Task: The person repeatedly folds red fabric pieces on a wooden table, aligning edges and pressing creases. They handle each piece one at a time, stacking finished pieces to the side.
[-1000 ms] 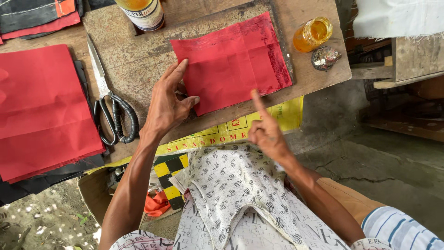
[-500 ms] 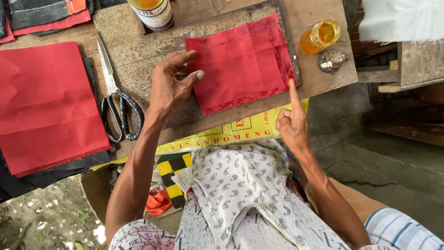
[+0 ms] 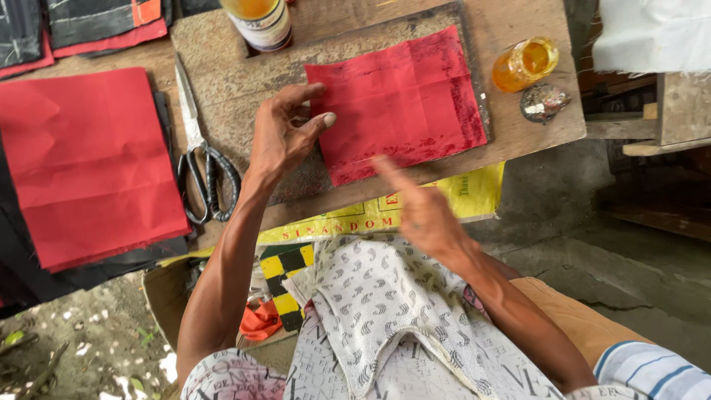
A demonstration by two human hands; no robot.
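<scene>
A red sheet of paper [image 3: 404, 100], dark-smeared along its edges, lies on a worn wooden board [image 3: 237, 89]. My left hand [image 3: 285, 133] rests at the sheet's left edge, thumb and fingertips touching it, fingers spread, holding nothing. My right hand [image 3: 422, 211] hovers blurred over the sheet's near edge and the table front, index finger pointing toward the sheet, nothing in it.
Scissors [image 3: 201, 167] lie left of my left hand. A stack of red sheets [image 3: 85, 159] sits at far left. A bottle of amber liquid [image 3: 259, 21] stands at the back, a small jar of orange liquid [image 3: 524, 63] and its lid [image 3: 544, 101] to the right. Patterned cloth [image 3: 370, 296] covers my lap.
My right hand swung from the sheet's right side to its near edge. My left hand shifted slightly, its fingertips now on the sheet's left edge.
</scene>
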